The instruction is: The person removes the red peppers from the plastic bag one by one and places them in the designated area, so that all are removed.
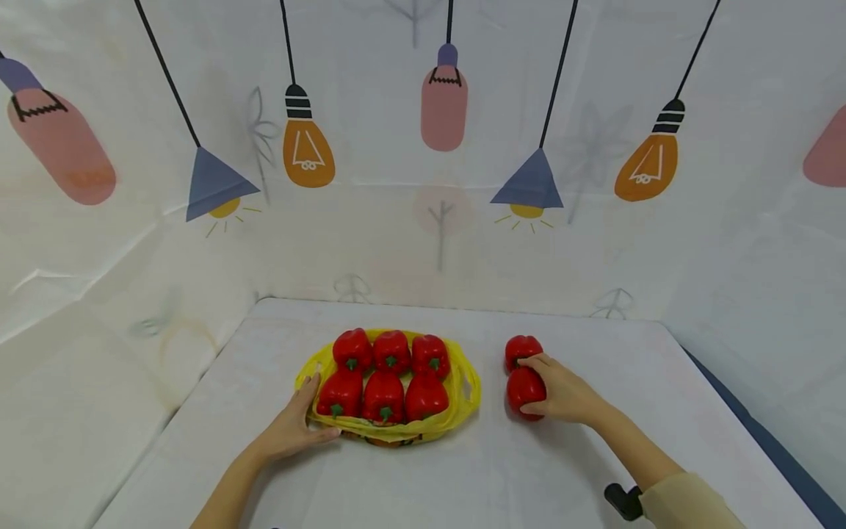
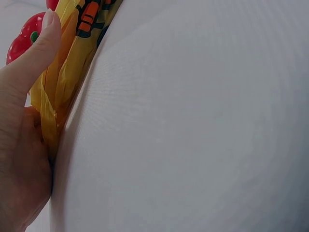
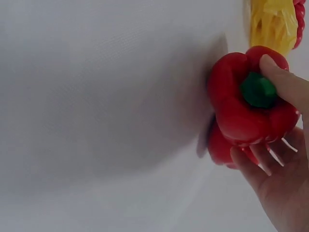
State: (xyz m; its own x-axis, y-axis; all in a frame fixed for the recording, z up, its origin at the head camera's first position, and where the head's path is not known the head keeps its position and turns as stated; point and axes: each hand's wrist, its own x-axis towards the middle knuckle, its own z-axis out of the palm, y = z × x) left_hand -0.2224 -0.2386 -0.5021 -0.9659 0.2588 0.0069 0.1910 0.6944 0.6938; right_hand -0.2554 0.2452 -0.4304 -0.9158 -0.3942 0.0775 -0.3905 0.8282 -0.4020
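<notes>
My left hand [image 1: 291, 427] rests spread against the near left corner of a yellow plastic bag [image 1: 465, 415], fingers along its side and thumb along its front. In the left wrist view, the thumb [image 2: 39, 50] lies straight against the bag [image 2: 72, 63]. Several red bell peppers [image 1: 383, 397] with green stems sit in two rows in the bag's opening. To the right, my right hand [image 1: 565, 393] grips a red bell pepper [image 3: 231, 104], thumb beside its green stem and fingers round the other side. A second red bell pepper [image 1: 522, 347] stands just behind the gripped one, partly hidden.
A white-covered table [image 1: 264, 345] carries everything. Behind it rises a pale backdrop [image 1: 370, 242] printed with hanging lamps and bulbs. A small black object [image 1: 623, 502] shows at the right sleeve [image 1: 687, 503].
</notes>
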